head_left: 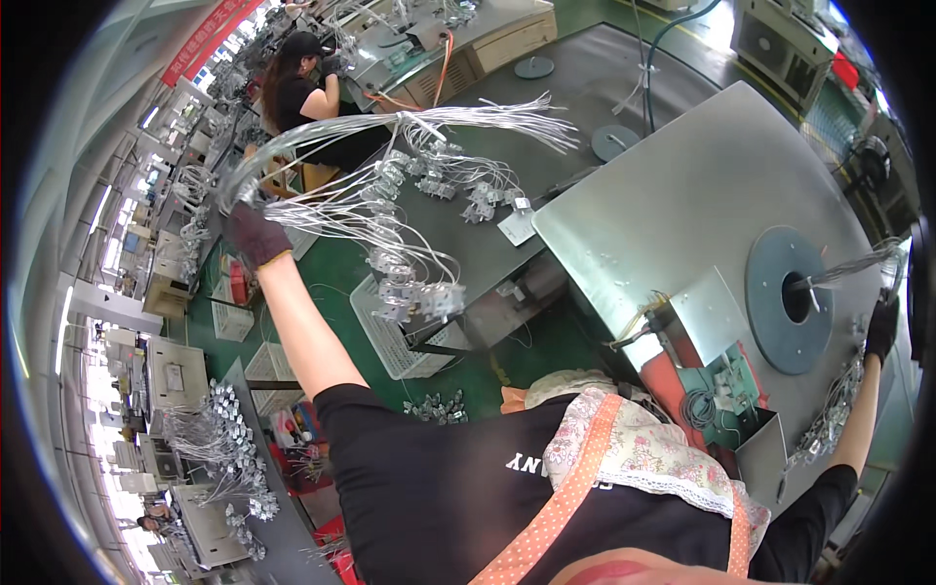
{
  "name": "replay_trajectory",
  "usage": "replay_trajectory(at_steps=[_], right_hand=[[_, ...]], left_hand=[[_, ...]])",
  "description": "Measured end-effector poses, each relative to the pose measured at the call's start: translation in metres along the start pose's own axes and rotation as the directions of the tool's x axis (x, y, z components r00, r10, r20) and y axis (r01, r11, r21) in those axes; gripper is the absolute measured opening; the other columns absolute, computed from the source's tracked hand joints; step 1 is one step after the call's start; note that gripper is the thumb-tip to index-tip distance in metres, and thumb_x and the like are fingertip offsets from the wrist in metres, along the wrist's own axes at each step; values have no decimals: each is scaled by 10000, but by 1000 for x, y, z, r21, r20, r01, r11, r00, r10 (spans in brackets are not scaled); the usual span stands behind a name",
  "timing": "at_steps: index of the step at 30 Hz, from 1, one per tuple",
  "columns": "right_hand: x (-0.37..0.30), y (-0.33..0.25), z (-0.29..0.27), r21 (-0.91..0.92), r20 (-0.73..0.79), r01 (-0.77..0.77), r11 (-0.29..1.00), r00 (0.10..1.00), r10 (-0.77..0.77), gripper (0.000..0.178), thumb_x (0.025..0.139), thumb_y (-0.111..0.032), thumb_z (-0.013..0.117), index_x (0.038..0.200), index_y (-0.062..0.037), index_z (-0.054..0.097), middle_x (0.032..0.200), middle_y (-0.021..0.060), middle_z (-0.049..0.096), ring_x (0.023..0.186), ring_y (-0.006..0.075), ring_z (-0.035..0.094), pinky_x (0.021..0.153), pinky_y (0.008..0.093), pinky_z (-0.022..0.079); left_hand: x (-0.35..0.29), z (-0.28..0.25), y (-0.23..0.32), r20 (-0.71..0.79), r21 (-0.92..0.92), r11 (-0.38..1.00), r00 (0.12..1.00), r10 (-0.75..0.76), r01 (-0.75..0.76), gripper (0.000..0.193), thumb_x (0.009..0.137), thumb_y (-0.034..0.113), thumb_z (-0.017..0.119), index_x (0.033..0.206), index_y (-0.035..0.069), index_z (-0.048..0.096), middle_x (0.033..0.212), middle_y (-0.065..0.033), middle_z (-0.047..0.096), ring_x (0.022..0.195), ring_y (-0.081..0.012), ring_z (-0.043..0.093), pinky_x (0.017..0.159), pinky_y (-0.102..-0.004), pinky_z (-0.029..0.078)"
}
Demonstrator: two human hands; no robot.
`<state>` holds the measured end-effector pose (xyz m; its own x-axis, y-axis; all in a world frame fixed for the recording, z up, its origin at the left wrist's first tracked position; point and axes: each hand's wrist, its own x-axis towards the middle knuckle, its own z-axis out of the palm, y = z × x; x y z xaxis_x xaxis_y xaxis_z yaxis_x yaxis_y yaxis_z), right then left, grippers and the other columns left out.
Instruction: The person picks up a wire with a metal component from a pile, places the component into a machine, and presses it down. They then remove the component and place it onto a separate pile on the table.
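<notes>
My left hand (257, 237), in a dark glove, is stretched out to the left and closed round a bundle of silvery wires (336, 213). The loose wire ends fan out to the right, and clusters of small pale connectors (421, 297) hang from the lower strands. Far to the right, my right hand (882, 329), also gloved, is closed on a second wire bundle (850, 266). That bundle runs to the hole in a round blue-grey disc (766, 336) on a metal worktop (673, 185). More of its wires and connectors (827, 421) dangle below my right hand.
A dark table (468, 244) adjoins the worktop, with a small white card (517, 226) near its edge. White plastic crates (380, 336) stand on the green floor. A small machine (717, 395) sits under the worktop. Another person (297, 93) works at the far left.
</notes>
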<state>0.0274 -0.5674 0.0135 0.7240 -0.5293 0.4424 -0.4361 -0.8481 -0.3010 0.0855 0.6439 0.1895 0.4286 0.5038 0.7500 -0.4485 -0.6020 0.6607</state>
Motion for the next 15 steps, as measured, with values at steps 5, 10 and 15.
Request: replay_trajectory(at_steps=[5, 10, 15], right_hand=[[-26, -23, -10, 36, -22, -20, 999, 1000, 21, 389, 1046, -312, 492, 1280, -19, 596, 1227, 217, 662, 1150, 386, 620, 963, 449, 473], [-38, -10, -3, -10, -75, 74, 997, 994, -75, 378, 1039, -258, 502, 1350, -53, 572, 1318, 169, 647, 1226, 331, 608, 1024, 420, 463], [-25, 43, -55, -744, -40, 254, 617, 906, -420, 430, 1050, -202, 435, 1437, -26, 499, 1429, 182, 574, 1344, 326, 514, 1127, 411, 396]], left_hand=[[-58, 53, -33, -155, -80, 983, 973, -174, 163, 319, 859, 98, 647, 1171, 34, 673, 1098, -85, 671, 918, -176, 655, 769, -332, 552], [-126, 112, -192, -167, 325, 922, 972, -165, 212, 392, 915, 182, 638, 1253, -14, 611, 1243, -165, 670, 1074, -308, 669, 966, -410, 519], [-107, 190, -281, 372, 726, 640, 927, -57, -251, 629, 877, 368, 704, 1334, -42, 567, 1368, -115, 613, 1212, -306, 597, 1044, -397, 468]])
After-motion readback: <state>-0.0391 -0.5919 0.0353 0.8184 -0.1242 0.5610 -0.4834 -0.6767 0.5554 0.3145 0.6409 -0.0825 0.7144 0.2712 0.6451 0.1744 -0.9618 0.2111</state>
